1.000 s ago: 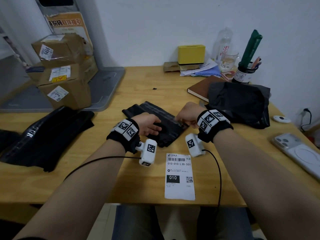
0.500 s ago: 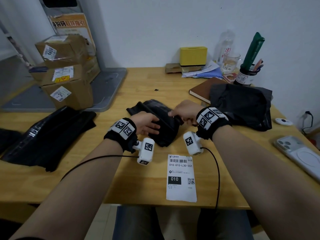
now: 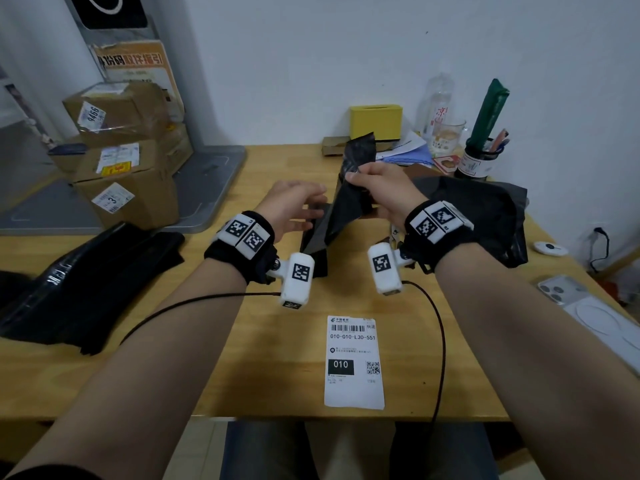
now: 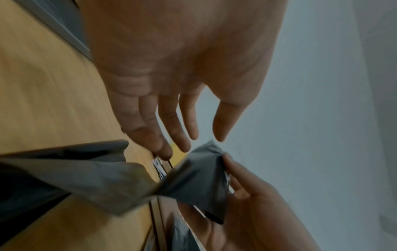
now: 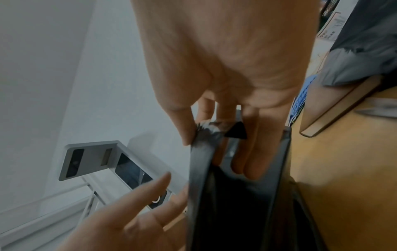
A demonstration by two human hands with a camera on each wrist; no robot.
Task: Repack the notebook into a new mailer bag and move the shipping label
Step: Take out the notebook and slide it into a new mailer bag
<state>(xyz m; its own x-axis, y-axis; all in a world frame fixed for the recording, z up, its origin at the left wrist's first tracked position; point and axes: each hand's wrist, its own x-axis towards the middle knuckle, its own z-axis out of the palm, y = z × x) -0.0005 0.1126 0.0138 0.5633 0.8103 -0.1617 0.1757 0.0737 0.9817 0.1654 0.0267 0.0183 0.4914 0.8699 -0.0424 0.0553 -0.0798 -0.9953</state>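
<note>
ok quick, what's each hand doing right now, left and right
Left hand: open, fingers straight, holding nothing, beside the black mailer bag.
Right hand: pinching the top edge of the bag, lifting it off the table.

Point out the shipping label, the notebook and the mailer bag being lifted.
shipping label [image 3: 354,363]: head view, middle of the white sheet, near the table's front edge.
notebook [image 5: 335,108]: right wrist view, brown side edge under the grey bag.
mailer bag [image 3: 349,206]: head view, black film just below the right hand's pinch.
</note>
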